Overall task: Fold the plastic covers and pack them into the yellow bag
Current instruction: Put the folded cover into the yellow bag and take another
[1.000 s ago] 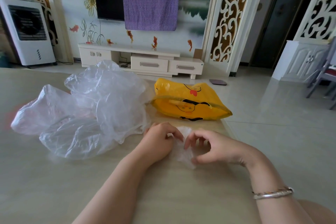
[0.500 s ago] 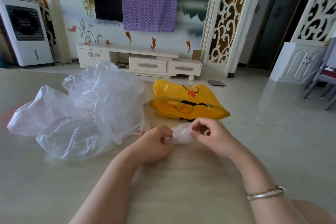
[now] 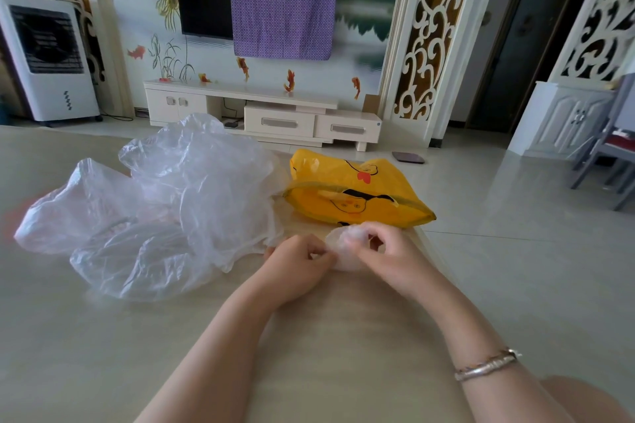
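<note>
beige table fills most of the view, everything for the task sits on it. biggest item is the heap of loose plastic covers, clear and crumpled, left of centre, unfolded, one edge just beside the left hand. next the yellow bag with a duck print, lying on its side near the table's right edge, mouth facing the person, just beyond the hands. then the left hand, fingers curled, pinching the left end of the small folded cover. right hand has its fingers curled round the top and right side of that same bundle, thumb underneath can't be made out. the bundle is a tight whitish wad between the two hands, low over the table just in front of the bag; touching the table or not, cannot tell. step in hand looks like finishing the fold before packing. to do it well: squeeze the air out toward the open end so it doesn't spring back, keep the last fold trapped under the right fingers, then let the left hand go to hold the bag's mouth open while the right pushes the wad deep inside. risk is the film puffing open once grip loosens. silver bracelet on the right wrist.
</note>
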